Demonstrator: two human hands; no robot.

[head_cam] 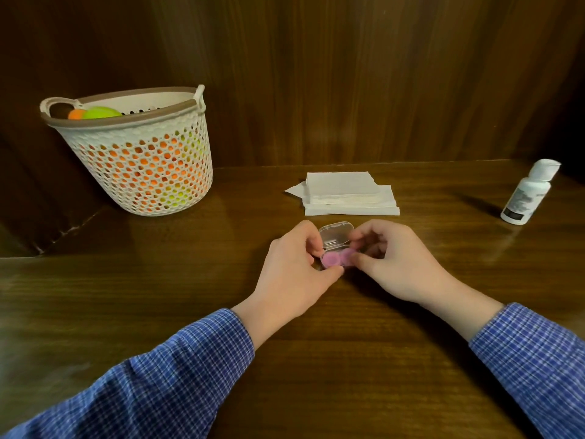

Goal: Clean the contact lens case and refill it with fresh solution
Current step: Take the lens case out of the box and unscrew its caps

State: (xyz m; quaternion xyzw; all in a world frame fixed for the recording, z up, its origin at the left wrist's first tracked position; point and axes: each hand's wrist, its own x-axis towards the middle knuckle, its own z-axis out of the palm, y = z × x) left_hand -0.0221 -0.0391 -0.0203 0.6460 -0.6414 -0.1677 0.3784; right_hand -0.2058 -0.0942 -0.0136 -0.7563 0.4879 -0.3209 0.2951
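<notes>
Resting low over the wooden surface (316, 359), the two hands are brought together around a small contact lens case (335, 248) near the middle of the view. The case is made up of a clear outer box whose lid (335, 231) is raised and tilted back, and a pink two-well holder (432, 258) seen at its front. The left hand (292, 269) is curled at the left end of the case, with its fingertips pinching the clear edge and its thumb laid along the surface just below the pink holder. The right hand (394, 259) is curled at the right end, its thumb and forefinger closed on the pink holder and on the box edge beside it. Whether the pink caps are screwed on cannot be told.

Just behind the case, a stack of white paper tissues (348, 193) is laid flat, with one loose corner sticking out to the left. Well apart at the far right, a small white solution bottle (527, 191) is stood upright with its cap on, printed text showing on its label. At the far left, a cream perforated basket (142, 160) with a brown rim is stood against the wooden back panel, and orange and green items (95, 114) are seen inside it. Both forearms are covered by blue checked sleeves (177, 372).
</notes>
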